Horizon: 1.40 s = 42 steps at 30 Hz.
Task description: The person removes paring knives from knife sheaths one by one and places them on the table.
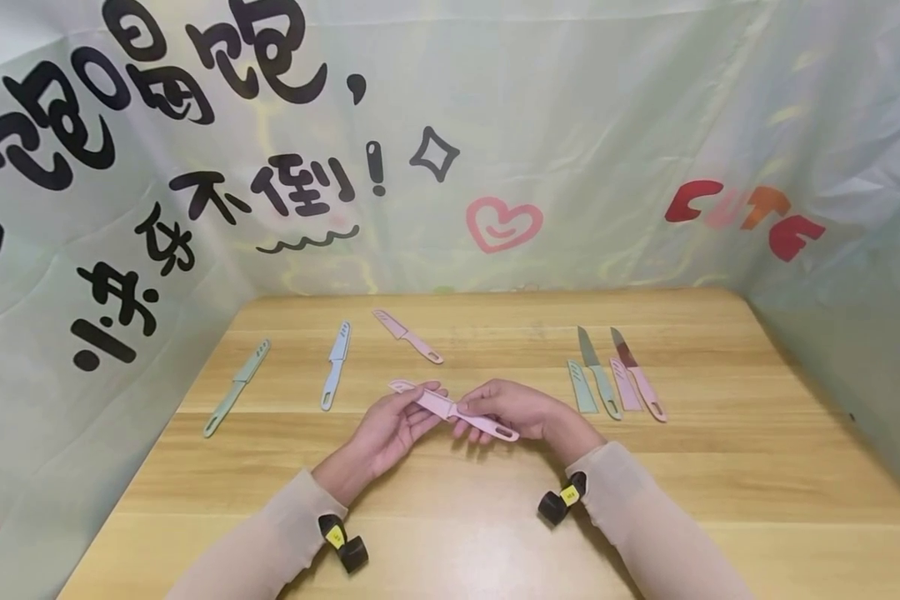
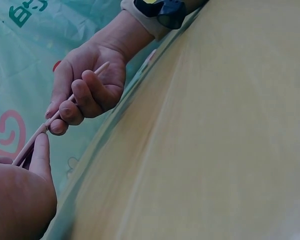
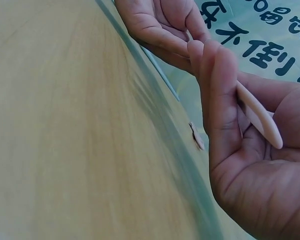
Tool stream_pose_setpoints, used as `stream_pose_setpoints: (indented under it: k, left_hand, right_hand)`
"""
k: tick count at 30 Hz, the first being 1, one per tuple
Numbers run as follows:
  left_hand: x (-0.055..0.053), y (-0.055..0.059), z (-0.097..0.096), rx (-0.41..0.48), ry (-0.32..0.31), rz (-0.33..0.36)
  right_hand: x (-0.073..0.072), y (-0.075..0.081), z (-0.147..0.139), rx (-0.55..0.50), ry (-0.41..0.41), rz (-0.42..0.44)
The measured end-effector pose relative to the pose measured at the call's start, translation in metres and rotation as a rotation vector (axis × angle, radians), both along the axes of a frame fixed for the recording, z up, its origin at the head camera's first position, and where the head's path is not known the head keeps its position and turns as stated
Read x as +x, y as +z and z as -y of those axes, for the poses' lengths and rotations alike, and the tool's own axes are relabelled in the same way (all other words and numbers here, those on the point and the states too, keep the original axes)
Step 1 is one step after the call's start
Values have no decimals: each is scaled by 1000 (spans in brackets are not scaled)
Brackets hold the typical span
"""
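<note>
Pink knife, its sheath fitted, held above the table between both hands, near the middle of my head view. The left hand pinches the sheath, thumb on top and fingers beneath; the right hand grips the handle, its fingers curled underneath. I judge the step to be work at the joint; whether drawing or seating, I cannot tell. Done well, it wants both parts in one line, slow force along the blade, and fingertips off the edge. Just beyond the left hand lies the other pink knife, the nearest obstacle; the blue knife and green knife lie farther left, sheathed. At right, the bare green knife and bare pink knife, beside a loose green sheath and loose pink sheath, expose blades I would keep the right arm away from
</note>
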State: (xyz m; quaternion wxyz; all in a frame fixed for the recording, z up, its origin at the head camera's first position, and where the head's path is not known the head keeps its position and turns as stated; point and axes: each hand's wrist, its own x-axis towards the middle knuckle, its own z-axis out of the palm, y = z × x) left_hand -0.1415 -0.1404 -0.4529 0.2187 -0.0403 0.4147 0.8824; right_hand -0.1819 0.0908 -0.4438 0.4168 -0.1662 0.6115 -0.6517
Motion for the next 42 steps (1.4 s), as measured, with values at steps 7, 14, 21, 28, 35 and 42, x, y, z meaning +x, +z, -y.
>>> stream_pose_setpoints:
  k: [7,14,21,28,35,42]
  left_hand:
    - [-1,1,-1,-4,-1,-14]
    - [-1,0,-1,4,18,1]
    - [-1,0,0,7,17,2]
    - [-1,-1,1,18,5,6]
    - [-1,-2,1,17,4,8]
    - [-2,-1,1,19,13,12]
  right_hand:
    - [-2,2,-2,8,6,0]
    - [-2,3,-3,10,13,4]
    - [-3,4,-6,10,24,2]
    - [-2,4,-8,15,25,5]
    - [-3,4,-10,24,34,9]
    - [-4,6,-12,22,56,4]
